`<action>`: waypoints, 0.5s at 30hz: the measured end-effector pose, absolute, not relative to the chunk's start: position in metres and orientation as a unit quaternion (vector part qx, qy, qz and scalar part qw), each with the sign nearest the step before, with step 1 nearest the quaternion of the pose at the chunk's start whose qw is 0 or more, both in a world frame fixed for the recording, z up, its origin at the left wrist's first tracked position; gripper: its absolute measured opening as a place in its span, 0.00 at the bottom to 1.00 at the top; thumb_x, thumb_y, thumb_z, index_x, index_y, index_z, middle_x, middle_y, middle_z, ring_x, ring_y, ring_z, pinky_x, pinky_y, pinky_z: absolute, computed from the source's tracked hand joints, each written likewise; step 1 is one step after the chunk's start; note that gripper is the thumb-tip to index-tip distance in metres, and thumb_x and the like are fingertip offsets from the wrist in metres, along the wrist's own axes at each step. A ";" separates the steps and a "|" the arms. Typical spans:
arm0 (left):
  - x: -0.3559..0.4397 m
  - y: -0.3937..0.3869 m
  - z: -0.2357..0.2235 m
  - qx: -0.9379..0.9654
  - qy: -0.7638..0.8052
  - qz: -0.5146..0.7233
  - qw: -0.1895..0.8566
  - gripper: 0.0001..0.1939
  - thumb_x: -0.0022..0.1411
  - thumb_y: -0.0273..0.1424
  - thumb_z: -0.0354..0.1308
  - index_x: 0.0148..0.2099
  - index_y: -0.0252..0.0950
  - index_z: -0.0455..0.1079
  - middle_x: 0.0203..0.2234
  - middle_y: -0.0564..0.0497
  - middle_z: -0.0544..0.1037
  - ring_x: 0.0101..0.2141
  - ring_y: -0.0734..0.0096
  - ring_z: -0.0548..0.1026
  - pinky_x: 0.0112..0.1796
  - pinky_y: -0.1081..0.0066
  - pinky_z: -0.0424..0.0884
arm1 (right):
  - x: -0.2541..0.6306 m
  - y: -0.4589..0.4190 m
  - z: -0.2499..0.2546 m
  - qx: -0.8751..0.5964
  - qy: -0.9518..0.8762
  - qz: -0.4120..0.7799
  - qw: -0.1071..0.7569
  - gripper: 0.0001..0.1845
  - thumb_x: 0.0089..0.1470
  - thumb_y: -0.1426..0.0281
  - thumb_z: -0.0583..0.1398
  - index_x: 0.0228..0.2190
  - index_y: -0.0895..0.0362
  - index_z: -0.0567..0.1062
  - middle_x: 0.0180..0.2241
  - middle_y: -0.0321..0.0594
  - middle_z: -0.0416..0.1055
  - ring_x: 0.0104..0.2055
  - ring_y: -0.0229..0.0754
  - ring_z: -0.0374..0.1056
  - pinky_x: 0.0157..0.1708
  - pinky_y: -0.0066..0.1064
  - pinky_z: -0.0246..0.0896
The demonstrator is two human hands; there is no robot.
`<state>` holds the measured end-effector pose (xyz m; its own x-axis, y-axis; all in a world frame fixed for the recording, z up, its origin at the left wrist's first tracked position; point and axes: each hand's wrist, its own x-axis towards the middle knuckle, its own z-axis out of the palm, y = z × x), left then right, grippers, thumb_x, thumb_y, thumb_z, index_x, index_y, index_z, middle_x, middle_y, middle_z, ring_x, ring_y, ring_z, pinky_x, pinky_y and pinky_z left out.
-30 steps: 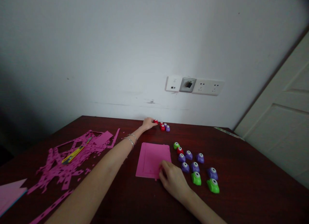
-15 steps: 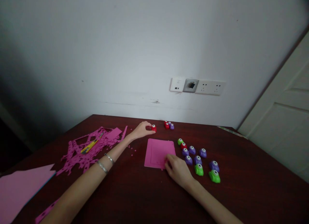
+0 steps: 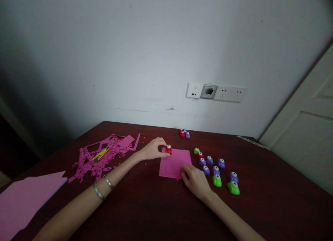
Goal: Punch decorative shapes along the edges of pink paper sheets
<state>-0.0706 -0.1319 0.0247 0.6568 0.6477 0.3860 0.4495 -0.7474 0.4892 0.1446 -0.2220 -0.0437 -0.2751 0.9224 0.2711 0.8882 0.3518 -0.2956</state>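
- Head view, left hand (image 3: pixel 154 149): thumb and fingers narrowed on the sides of one red punch (image 3: pixel 168 150), upright at the pink paper's far edge; contact with the paper uncertain.
- Right hand (image 3: pixel 196 180): fingers curled at the near right corner of the pink paper (image 3: pixel 174 163); whether they grip anything, cannot tell.
- Purple punches (image 3: pixel 215 170) and green punches (image 3: pixel 216 181): right of the paper.
- Yellow cutter (image 3: pixel 102 154): on pink scraps (image 3: pixel 126 141), left.
- Handling, as judged: a light side pinch suits a level punch; flat, gentle pressure at the corner would steady the paper without creasing.
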 end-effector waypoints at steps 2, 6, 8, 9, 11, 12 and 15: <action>-0.069 -0.135 0.020 0.897 0.298 0.274 0.179 0.12 0.51 0.39 0.60 0.33 0.34 0.70 0.32 0.51 0.70 0.36 0.70 0.67 0.40 0.69 0.62 | 0.145 -0.222 -0.044 -0.571 -0.791 0.054 0.214 0.10 0.52 0.75 0.50 0.32 0.57 0.71 0.31 0.39 0.71 0.33 0.39 0.66 0.31 0.26 0.53; -0.064 -0.141 0.015 0.901 0.295 0.262 0.180 0.13 0.51 0.39 0.60 0.34 0.34 0.71 0.32 0.51 0.70 0.36 0.69 0.66 0.40 0.69 0.62 | 0.146 -0.220 -0.042 -0.583 -0.758 0.100 0.273 0.09 0.51 0.73 0.51 0.32 0.58 0.71 0.26 0.37 0.69 0.27 0.38 0.64 0.28 0.26 0.54; -0.061 -0.143 0.015 0.901 0.296 0.262 0.180 0.12 0.51 0.38 0.60 0.34 0.35 0.71 0.33 0.50 0.69 0.37 0.69 0.66 0.40 0.68 0.62 | 0.146 -0.219 -0.037 -0.584 -0.738 0.131 0.312 0.09 0.51 0.71 0.52 0.31 0.58 0.72 0.23 0.36 0.68 0.25 0.37 0.63 0.26 0.26 0.54; -0.060 -0.145 0.014 0.901 0.296 0.263 0.179 0.12 0.51 0.38 0.60 0.35 0.35 0.71 0.33 0.50 0.69 0.37 0.69 0.65 0.40 0.68 0.62 | 0.146 -0.219 -0.033 -0.583 -0.730 0.143 0.327 0.10 0.52 0.69 0.52 0.30 0.58 0.72 0.21 0.36 0.67 0.23 0.37 0.62 0.25 0.26 0.53; -0.056 -0.147 0.013 0.901 0.293 0.266 0.174 0.11 0.50 0.36 0.61 0.35 0.35 0.71 0.33 0.50 0.69 0.38 0.68 0.65 0.40 0.68 0.63 | 0.143 -0.218 -0.024 -0.579 -0.720 0.159 0.347 0.12 0.53 0.66 0.52 0.28 0.58 0.72 0.18 0.35 0.66 0.21 0.37 0.61 0.23 0.26 0.52; -0.055 -0.148 0.012 0.902 0.292 0.267 0.170 0.11 0.50 0.36 0.61 0.35 0.35 0.71 0.33 0.50 0.69 0.38 0.68 0.65 0.41 0.68 0.63 | 0.142 -0.218 -0.020 -0.578 -0.719 0.161 0.351 0.13 0.53 0.64 0.53 0.27 0.58 0.72 0.18 0.35 0.66 0.21 0.37 0.61 0.22 0.26 0.51; -0.051 -0.150 0.009 0.906 0.288 0.268 0.157 0.11 0.49 0.35 0.61 0.34 0.35 0.71 0.32 0.50 0.68 0.37 0.68 0.64 0.39 0.68 0.63 | 0.136 -0.219 -0.008 -0.579 -0.720 0.158 0.348 0.15 0.52 0.60 0.54 0.25 0.58 0.73 0.17 0.35 0.66 0.20 0.36 0.61 0.21 0.26 0.50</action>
